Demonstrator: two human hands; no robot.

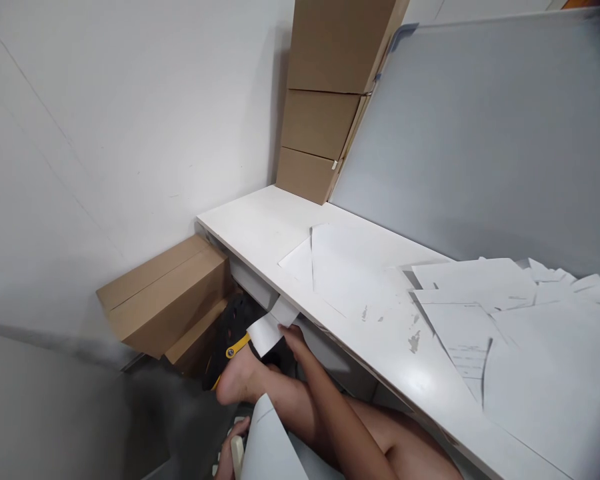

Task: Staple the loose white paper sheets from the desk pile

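Note:
My right hand reaches down beside the table's front edge, its fingers closed on a bent white sheet of paper. That sheet curls over my raised foot, which wears a black clog with a yellow strap. Low in the view is my left hand, partly cut off by the frame. Its fingers curl around a cream-coloured piece whose kind I cannot make out. Right beside it, a larger white sheet stands tilted, its lower part out of frame.
Loose papers lie overlapping on the right of the white table, with more sheets near its middle. Stacked cardboard boxes rise at the back beside a grey panel. Another cardboard box stands left of the table.

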